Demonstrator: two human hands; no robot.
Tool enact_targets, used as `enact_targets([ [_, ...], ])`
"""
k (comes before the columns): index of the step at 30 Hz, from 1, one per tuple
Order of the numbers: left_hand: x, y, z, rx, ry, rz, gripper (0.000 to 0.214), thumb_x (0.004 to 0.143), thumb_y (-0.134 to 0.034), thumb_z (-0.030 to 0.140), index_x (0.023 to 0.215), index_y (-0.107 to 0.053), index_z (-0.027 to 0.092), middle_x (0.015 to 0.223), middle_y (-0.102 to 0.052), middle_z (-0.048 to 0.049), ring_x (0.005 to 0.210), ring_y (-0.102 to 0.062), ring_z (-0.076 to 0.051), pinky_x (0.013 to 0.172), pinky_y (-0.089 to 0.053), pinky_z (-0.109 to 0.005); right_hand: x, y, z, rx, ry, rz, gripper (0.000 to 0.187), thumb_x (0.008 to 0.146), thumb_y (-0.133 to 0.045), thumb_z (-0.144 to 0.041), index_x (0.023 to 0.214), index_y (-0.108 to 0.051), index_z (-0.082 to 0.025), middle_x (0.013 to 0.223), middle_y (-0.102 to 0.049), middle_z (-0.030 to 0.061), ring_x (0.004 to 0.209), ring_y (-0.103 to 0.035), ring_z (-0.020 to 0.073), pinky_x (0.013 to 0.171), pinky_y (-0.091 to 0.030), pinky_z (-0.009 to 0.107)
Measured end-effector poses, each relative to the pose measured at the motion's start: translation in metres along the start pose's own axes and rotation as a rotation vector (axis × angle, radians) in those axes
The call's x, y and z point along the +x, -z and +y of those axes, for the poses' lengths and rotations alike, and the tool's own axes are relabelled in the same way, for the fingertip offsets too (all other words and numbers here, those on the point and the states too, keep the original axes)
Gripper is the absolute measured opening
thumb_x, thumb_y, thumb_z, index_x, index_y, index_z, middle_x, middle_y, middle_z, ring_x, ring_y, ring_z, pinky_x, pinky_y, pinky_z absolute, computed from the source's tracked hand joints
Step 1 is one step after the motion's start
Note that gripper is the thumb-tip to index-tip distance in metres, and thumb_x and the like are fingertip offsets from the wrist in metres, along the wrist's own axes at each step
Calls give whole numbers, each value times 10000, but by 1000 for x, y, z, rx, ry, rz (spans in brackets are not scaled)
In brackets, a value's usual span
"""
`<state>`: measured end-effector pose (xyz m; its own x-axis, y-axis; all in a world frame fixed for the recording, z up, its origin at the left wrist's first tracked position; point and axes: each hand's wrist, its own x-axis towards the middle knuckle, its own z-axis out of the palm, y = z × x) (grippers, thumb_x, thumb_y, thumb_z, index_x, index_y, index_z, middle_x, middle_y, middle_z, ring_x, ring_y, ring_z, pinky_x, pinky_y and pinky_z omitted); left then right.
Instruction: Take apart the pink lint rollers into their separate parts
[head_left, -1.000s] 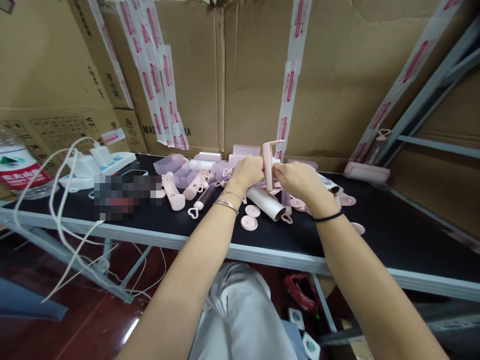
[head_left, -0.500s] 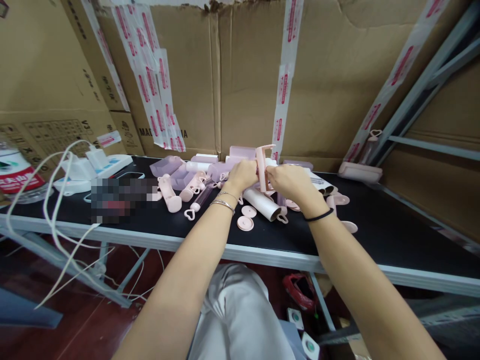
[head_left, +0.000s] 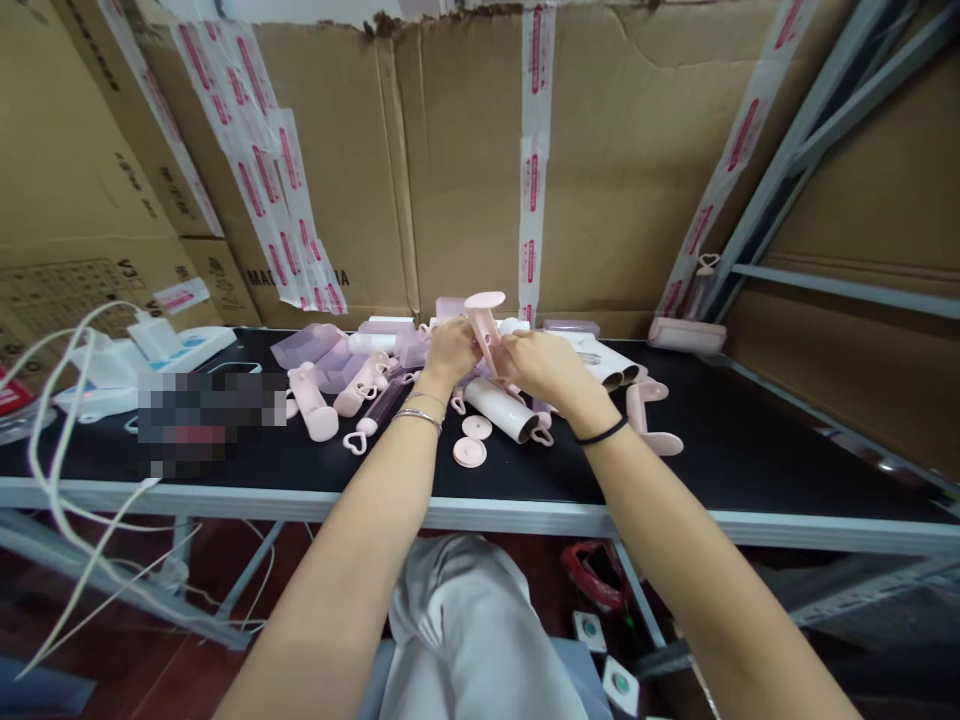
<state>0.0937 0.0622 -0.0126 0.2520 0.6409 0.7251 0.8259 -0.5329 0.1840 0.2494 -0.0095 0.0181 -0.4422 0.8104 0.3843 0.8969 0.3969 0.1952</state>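
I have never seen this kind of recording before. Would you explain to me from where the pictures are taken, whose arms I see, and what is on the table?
There is no robot here. Every picture comes from one camera worn on a person's head, looking forward and down, so the arms are the wearer's own.

The bare left hand and bare right hand together hold up a pale pink, plastic-looking piece with a rounded end; fingers hide part of it.

On the long black tabletop lie a white tube with a brown open end, two flat round pink discs, see-through lavender boxes and a white power strip. Behind stands a taped brown cardboard wall.
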Motion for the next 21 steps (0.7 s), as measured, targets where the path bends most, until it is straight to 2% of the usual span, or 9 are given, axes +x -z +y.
enact_targets([
  [4,0,-3,-5,-5,-33,66,180,825,-616,248,902,-748,153,953,-758,-111,924,-706,-235,834,-525,-324,-1,5,-4,20,-47,-2,440,997,-254,-330,1119,-626,-128,1031,-702,181,909,-679,289,716,-445,325],
  [7,-1,-3,-6,-20,-48,100,207,842,-606,269,958,-752,179,964,-761,-95,918,-707,-231,803,-527,-318,-1,6,-5,23,-52,1,434,992,-263,-318,1131,-627,-129,1005,-709,186,914,-681,294,715,-444,330],
  [10,-1,-3,-6,11,-40,99,220,847,-611,301,973,-751,188,967,-761,-97,914,-708,-236,801,-526,-324,-1,5,-5,31,-43,24,448,996,-249,-326,1165,-619,-138,1000,-713,180,917,-684,300,706,-442,334],
  [15,0,-5,-8,69,-46,83,247,858,-586,359,891,-739,168,922,-757,-116,885,-704,-235,790,-528,-326,-1,3,-5,27,-53,63,452,994,-249,-333,1169,-626,-156,967,-722,160,882,-695,312,669,-440,336],
  [21,0,-11,-11,55,-112,69,191,840,-585,266,921,-724,163,961,-738,-109,926,-679,-225,851,-535,-345,-2,1,-5,11,-58,55,487,995,-230,-361,1073,-664,-156,918,-722,158,845,-700,333,666,-465,363],
])
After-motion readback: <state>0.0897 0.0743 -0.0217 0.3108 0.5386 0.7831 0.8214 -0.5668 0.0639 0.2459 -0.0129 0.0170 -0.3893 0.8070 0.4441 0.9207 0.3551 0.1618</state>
